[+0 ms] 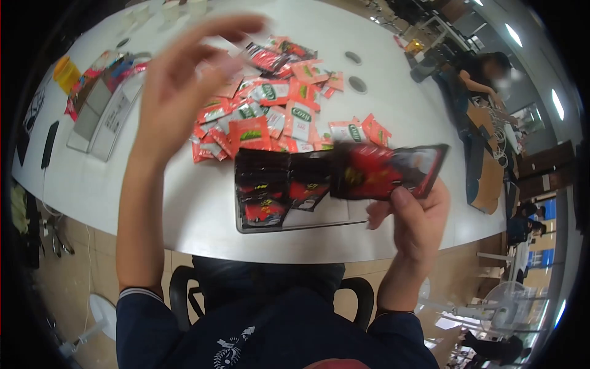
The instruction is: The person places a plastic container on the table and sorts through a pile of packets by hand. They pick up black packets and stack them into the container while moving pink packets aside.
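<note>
My right hand (421,212) grips a black-and-red sachet (375,172) between thumb and fingers, over the right part of a shallow clear tray (307,226). In the tray's left part stands a packed row of black sachets (263,184), with a shorter row (309,181) beside it. My left hand (187,80) is raised above the table, blurred by motion, thumb and fingers apart with nothing between them. Below and beyond it spreads a loose pile of orange-and-white sachets (270,92), some marked COZY. A few dark sachets (270,58) lie at the pile's far side.
On the white table (405,111), a clear box (104,123) stands at the left near a yellow container (66,75). A black phone-like object (50,144) lies by the left edge. Paper cups (171,11) stand at the back. Another person (482,74) sits at the right.
</note>
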`<state>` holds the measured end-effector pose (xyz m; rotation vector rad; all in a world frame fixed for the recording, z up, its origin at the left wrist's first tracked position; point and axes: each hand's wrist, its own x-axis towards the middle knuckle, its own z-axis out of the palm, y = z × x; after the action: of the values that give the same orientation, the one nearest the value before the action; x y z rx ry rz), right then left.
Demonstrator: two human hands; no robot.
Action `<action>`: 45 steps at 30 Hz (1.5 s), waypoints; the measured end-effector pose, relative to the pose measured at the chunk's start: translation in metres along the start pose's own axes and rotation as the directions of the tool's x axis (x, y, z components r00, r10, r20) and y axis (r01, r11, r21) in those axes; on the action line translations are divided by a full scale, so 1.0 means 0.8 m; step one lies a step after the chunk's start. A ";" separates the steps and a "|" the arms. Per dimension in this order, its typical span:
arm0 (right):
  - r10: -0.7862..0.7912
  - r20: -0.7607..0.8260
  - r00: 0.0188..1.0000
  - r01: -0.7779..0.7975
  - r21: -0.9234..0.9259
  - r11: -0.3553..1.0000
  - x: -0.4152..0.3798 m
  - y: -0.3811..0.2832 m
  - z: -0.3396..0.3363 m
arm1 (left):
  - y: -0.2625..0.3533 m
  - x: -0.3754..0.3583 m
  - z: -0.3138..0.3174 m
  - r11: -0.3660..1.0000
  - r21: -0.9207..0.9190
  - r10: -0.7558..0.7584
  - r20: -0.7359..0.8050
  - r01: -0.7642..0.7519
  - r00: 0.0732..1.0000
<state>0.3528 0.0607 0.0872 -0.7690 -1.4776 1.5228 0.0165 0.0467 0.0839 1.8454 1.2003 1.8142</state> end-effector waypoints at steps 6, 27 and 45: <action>0.133 0.124 0.983 -0.168 0.337 0.926 -0.003 0.035 0.026 | 0.077 -0.020 0.074 0.958 -0.124 -0.193 0.383 0.258 0.903; 0.045 0.239 0.970 0.193 -0.870 0.454 0.025 0.057 0.002 | 0.053 -0.043 0.099 0.804 0.502 -0.068 0.609 -0.318 0.790; -0.047 0.248 0.968 0.241 -0.849 0.471 0.020 0.055 -0.004 | 0.062 -0.032 0.076 0.820 0.529 -0.133 0.548 -0.219 0.826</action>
<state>0.3414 0.0794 0.0458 -1.0365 -2.4566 0.5938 0.0941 0.0186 0.0916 2.4994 1.5514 0.7986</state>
